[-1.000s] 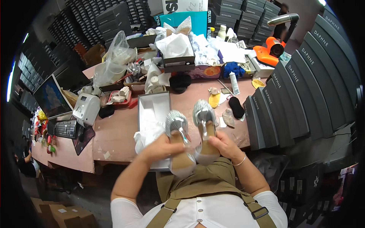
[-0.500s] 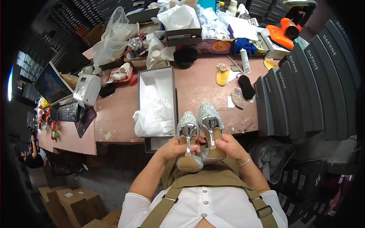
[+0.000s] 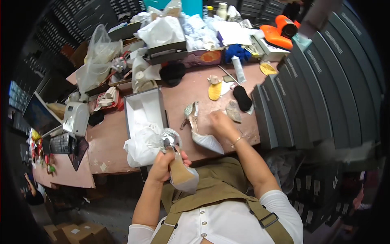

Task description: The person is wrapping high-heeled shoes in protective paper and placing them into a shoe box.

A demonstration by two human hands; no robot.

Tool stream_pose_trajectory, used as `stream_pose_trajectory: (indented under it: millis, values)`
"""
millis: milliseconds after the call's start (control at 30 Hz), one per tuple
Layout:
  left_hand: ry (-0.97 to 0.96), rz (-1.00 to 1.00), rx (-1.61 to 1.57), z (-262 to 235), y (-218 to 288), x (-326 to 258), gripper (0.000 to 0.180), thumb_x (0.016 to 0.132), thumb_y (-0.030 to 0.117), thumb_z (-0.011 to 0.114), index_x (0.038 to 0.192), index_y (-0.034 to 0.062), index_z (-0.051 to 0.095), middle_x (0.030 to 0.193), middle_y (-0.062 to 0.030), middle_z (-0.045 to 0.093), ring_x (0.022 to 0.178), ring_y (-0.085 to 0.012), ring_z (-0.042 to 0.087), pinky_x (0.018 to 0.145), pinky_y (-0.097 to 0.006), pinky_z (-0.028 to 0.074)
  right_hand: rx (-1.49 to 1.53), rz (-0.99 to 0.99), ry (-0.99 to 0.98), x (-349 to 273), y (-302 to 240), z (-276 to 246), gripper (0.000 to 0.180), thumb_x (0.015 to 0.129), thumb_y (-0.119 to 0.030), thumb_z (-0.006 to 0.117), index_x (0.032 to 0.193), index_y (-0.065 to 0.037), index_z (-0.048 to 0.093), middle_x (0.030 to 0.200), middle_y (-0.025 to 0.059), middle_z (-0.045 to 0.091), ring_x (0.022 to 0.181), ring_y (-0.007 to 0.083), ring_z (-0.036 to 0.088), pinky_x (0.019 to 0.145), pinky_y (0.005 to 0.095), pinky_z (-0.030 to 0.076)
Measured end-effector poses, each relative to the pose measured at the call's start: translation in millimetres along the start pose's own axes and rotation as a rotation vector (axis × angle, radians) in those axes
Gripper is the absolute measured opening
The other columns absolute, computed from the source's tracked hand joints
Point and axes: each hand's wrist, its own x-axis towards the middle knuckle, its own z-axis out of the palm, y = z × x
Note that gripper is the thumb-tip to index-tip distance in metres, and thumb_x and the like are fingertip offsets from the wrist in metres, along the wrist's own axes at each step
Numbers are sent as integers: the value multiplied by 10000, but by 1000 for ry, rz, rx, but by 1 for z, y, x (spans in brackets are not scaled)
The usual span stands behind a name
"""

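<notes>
Meanwhile left hand [image 3: 162, 167] fingers grip a silver shoe [image 3: 178, 166] off the table edge [image 3: 122, 168]; right hand [image 3: 219, 122] fingers rest curled on bare tabletop.

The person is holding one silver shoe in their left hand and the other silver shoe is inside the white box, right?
Not quite. In the head view the left hand does hold one silver shoe, but the other silver shoe lies on the table beside the white box, not inside it.
</notes>
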Motion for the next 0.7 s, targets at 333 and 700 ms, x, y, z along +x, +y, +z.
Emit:
stream_pose_trajectory:
  millis: [333,700]
  values:
    - [-142,-145,-59,10,-2,20,237,933,199,548,1021,-21,554,901,-125,624,735,-217,676,633,-317,566,-197,-202,434,52,76,-89,431,801,-48,545,1228,4,524,1205,212,530,1131,373,522,977,444,426]
    - [-26,0,101,13,-19,-1,363,953,342,558,1132,29,510,816,-84,603,612,-195,635,553,-315,545,-76,-733,-79,-121,-119,-18,474,688,-71,677,1157,-25,622,1012,122,547,892,282,556,774,373,472]
